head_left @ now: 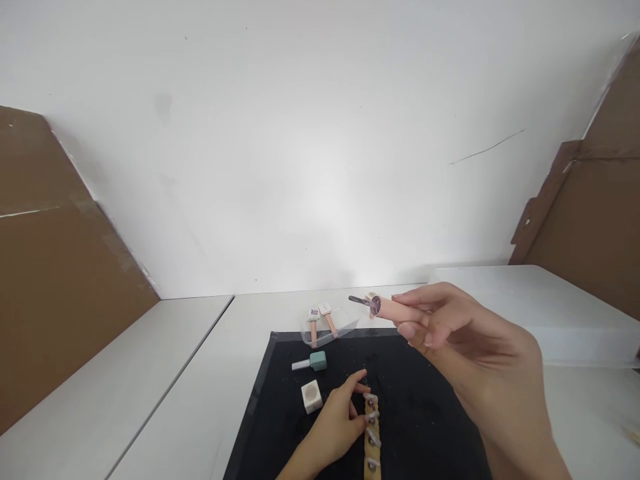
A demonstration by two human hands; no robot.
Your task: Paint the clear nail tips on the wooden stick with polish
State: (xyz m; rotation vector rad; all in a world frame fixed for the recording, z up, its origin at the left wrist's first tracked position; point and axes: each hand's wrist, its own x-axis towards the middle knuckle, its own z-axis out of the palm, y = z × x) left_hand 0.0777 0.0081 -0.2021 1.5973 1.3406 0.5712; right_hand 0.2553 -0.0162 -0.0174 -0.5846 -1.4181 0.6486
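My right hand (pixel 480 353) is raised above the right part of the black mat (pixel 420 407), its fingers closed around the pink cap of a nail polish brush (pixel 400 311). The brush's dark, wet-looking tip points left. Low on the mat, my left hand (pixel 336 423) rests with its thumb against the side of a narrow tan nail stand (pixel 371 450) and its fingers curled around the far end. Several glossy false nails (pixel 373 437) sit slanted along this stand. Left of the hand is a white cube-shaped bottle (pixel 311 396) with a round beige mark.
A green nail polish bottle with a pale cap (pixel 317 361) lies on the mat. Behind it, a clear tray (pixel 347 327) holds two white bottles with pink caps (pixel 328 319). Another white bottle is partly hidden behind the brush. A white box (pixel 565 313) stands at right; brown cardboard (pixel 60 280) flanks the table.
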